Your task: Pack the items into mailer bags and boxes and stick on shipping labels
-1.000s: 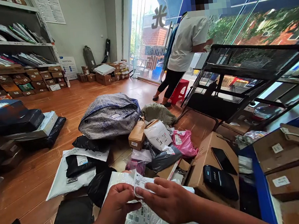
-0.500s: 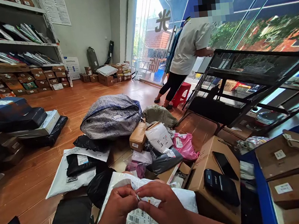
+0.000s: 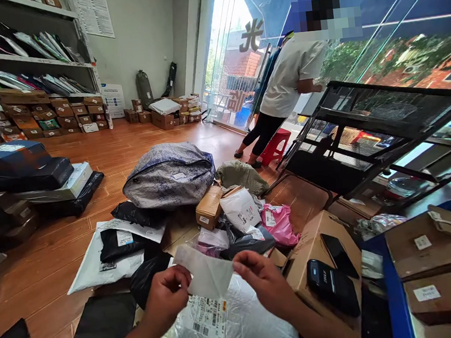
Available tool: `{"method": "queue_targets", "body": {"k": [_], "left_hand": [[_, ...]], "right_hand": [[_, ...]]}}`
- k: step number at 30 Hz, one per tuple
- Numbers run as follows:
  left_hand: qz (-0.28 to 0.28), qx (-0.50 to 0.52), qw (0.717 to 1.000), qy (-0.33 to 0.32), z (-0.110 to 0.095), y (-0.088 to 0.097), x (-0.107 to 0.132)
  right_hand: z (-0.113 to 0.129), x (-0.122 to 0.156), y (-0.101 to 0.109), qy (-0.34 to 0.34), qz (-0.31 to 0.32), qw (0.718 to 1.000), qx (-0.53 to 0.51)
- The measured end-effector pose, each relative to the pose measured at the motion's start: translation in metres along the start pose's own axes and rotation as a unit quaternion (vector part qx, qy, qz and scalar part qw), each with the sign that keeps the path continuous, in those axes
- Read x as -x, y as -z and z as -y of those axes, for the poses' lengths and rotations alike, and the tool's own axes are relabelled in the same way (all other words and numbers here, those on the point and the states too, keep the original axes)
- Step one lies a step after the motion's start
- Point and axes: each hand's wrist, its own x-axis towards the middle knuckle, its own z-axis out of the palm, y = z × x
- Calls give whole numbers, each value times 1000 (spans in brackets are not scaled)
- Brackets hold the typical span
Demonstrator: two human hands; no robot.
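Note:
Between my two hands a thin, whitish, see-through sheet (image 3: 205, 271) is stretched above a white plastic parcel (image 3: 259, 314). My left hand (image 3: 166, 297) is closed, pinching the sheet's left edge between thumb and fingers. At the opposite side, the fingertips of my right hand (image 3: 265, 282) pinch its right corner. Below the sheet lies the parcel, which bears a printed shipping label (image 3: 206, 319) with a barcode. A black handheld device (image 3: 333, 289) and a dark phone (image 3: 340, 255) rest on a cardboard box (image 3: 308, 246) to the right of my right hand.
Bagged parcels, among them a pink one (image 3: 279, 225), and a large grey-blue bag (image 3: 170, 174) lie ahead. Stacked packages (image 3: 46, 178) stand left, more boxes (image 3: 436, 244) right. A person in a white shirt (image 3: 294, 72) stands beside a black metal frame (image 3: 366, 139).
My hands were close together with fingertips meeting over the parcel; now they have moved apart, spreading the sheet between them. The view has shifted slightly.

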Motion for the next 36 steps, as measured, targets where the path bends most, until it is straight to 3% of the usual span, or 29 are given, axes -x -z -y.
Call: {"method": "queue_targets", "body": {"k": [4, 6, 8, 10, 12, 15, 18, 23, 26, 30, 36], "left_hand": [[56, -152, 984, -79, -2, 39, -7], [78, -220, 967, -101, -2, 58, -10], [82, -254, 959, -100, 1, 72, -14], [81, -253, 960, -82, 8, 82, -19], [78, -212, 973, -48, 18, 88, -24], [51, -118, 992, 15, 35, 93, -27], [33, -88, 995, 36, 49, 95, -26], [42, -110, 993, 5, 61, 98, -21], [16, -146, 989, -19, 64, 98, -20], [-28, -182, 982, -33, 66, 97, -19], [-24, -222, 973, -51, 68, 105, -19]], "right_hand": [[-6, 19, 23, -1, -37, 999, 21], [-18, 37, 23, 71, -69, 990, 103], [-34, 56, 17, 181, -97, 957, 206], [-50, 72, 6, 271, -98, 918, 275], [-64, 84, -7, 310, -84, 900, 294], [-77, 95, -25, 306, -89, 901, 295], [-84, 102, -35, 284, -105, 910, 282], [-98, 113, -49, 242, -108, 921, 286], [-102, 114, -57, 238, -109, 917, 302], [-101, 111, -62, 242, -111, 911, 315], [-95, 108, -62, 217, -73, 909, 348]]}}
